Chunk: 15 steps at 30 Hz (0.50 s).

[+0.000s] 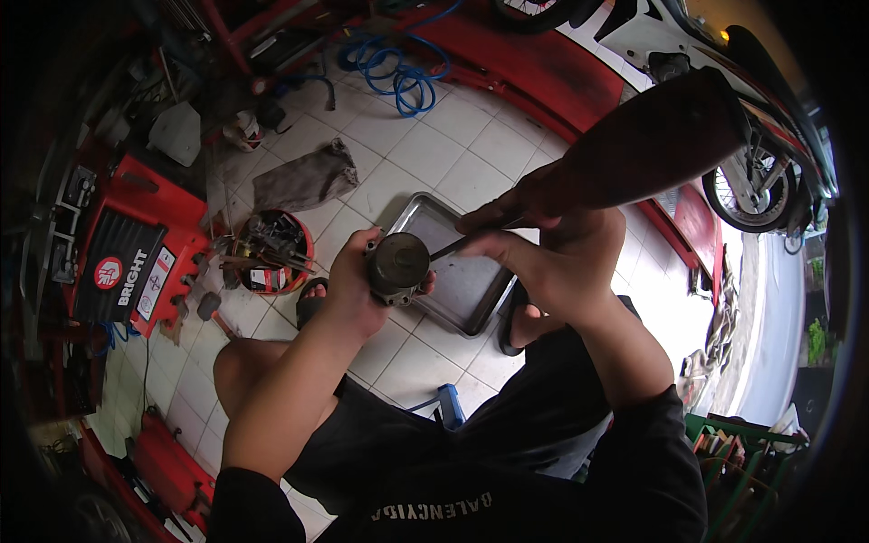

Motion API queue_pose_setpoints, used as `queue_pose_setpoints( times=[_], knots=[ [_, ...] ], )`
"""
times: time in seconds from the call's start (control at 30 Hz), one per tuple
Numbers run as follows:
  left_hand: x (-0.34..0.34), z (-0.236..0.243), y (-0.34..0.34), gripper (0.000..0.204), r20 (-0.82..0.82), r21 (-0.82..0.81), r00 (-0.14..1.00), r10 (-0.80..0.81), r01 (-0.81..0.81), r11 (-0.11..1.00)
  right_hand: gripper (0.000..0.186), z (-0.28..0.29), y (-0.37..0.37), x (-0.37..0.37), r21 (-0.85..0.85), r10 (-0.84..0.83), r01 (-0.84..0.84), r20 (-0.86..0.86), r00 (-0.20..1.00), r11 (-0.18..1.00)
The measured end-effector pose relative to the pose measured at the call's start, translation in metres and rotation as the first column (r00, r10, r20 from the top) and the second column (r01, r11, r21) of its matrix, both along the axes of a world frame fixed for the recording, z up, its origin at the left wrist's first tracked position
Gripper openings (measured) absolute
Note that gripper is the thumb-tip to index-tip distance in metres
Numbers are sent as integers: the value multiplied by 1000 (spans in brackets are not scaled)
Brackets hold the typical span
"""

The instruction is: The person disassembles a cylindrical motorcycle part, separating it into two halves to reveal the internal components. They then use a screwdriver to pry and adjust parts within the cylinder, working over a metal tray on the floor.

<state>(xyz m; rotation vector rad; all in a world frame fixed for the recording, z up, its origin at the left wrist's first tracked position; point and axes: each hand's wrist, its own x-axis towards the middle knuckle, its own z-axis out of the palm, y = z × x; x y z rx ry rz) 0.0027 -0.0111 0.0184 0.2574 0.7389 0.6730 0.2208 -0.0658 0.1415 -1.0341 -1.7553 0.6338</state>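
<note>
- Dark red-handled tool [656, 140], probably a screwdriver, looming close
- Shallow metal tray [463, 294] lying below
- Right hand [548, 271] gripping that tool
- Left hand [349, 285] wrapped round a cylindrical metal part [401, 261], above the tray's left edge

Tray [463, 294] on floor [384, 348] below hands [351, 282], bucket [309, 242] left, probably tools [279, 237] inside, cloth [306, 177] beyond it, motorcycle [759, 179] right

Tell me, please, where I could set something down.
Bare tiles lie between the grey cloth, the metal tray and the red platform; the tray's base looks bare too. It is crowded around the bucket beside the red machine.
</note>
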Motion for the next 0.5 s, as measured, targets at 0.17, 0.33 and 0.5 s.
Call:
queue_pose_setpoints(
  times=[0.17,0.33,0.5],
  knots=[
    [4,-2,-1,50,6,-1,1000,-7,7,1000,35,-9,-1,-2,10,-133,133,33,991,991],
    [5,-5,-3,46,-31,-5,999,11,-11,1000,40,0,8,9,-13,166,-167,172,971,986],
    [7,-11,-6,48,22,-86,998,-53,55,995,38,4,4,6,-196,26,11,184,983,980]
  ],
)
